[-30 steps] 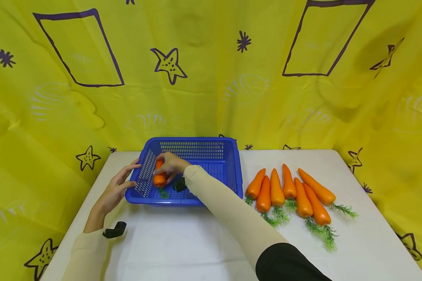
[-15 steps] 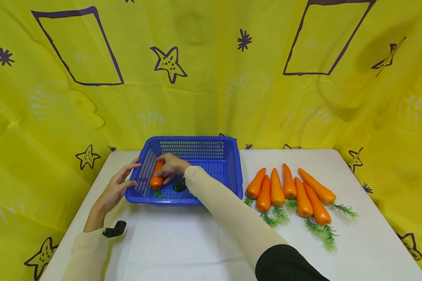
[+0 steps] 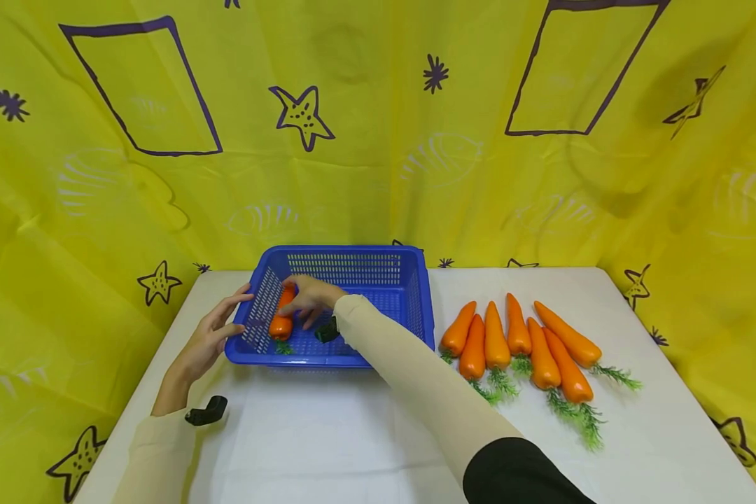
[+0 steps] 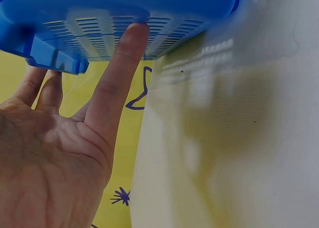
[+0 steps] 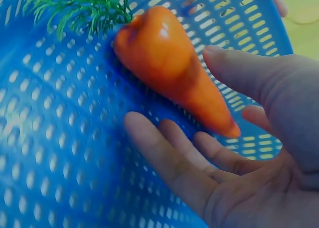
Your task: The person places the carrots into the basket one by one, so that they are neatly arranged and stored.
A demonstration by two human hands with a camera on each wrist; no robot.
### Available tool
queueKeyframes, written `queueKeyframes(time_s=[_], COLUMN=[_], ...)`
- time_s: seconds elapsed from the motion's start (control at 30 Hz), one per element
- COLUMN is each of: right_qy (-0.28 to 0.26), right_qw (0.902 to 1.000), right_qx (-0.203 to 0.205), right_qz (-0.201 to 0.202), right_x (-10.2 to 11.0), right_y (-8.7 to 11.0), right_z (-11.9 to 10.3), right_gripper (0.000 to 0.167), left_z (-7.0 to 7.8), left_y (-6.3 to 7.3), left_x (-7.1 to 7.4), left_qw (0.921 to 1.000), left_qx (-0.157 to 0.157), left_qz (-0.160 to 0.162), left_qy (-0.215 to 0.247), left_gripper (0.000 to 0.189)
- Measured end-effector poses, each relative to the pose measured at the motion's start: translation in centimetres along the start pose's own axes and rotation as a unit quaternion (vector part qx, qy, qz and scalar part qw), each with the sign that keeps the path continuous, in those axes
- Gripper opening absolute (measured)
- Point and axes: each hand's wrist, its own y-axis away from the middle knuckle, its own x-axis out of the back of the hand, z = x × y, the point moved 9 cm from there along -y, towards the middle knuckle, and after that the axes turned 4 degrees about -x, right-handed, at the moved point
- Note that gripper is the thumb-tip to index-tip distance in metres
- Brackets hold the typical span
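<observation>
An orange carrot (image 3: pixel 281 327) with green leaves lies inside the blue plastic basket (image 3: pixel 421 308), along its left wall. My right hand (image 3: pixel 311 294) is over it in the basket. In the right wrist view, the thumb and extended fingers of the right hand (image 5: pixel 244 175) are spread on either side of the carrot (image 5: pixel 164 58), with gaps showing between. My left hand (image 3: pixel 203 343) touches the basket's left side from outside. Its straight thumb presses the slotted wall in the left wrist view, where the basket (image 4: pixel 119 11) fills the top.
Several more carrots (image 3: pixel 496 339) lie on the white table (image 3: pixel 315 434) to the basket's right, leaves toward the front. A yellow patterned curtain (image 3: pixel 365 182) stands behind the table and on both sides.
The carrot has shifted left toward the basket's wall, and my right hand has let go of it, drawing slightly right. The left hand stays at the basket's side.
</observation>
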Motion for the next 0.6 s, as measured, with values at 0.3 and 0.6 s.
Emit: queueKeyframes(time_s=[0.3,0.6], right_qy=[0.107,0.223], right_qw=[0.9935,0.9719], right_qx=[0.033,0.072], right_qz=[-0.022,-0.026], right_x=[2.7,6.3], right_y=[3.4,8.2], right_z=[-1.4,-2.1], right_gripper=[0.08,0.082], left_z=[0.1,0.2], left_y=[0.0,0.1], left_x=[-0.1,-0.1], left_qw=[0.9999,0.9998], left_qx=[-0.004,-0.013], left_qz=[-0.003,-0.006], left_qy=[-0.01,-0.017], left_gripper=[0.053,0.052])
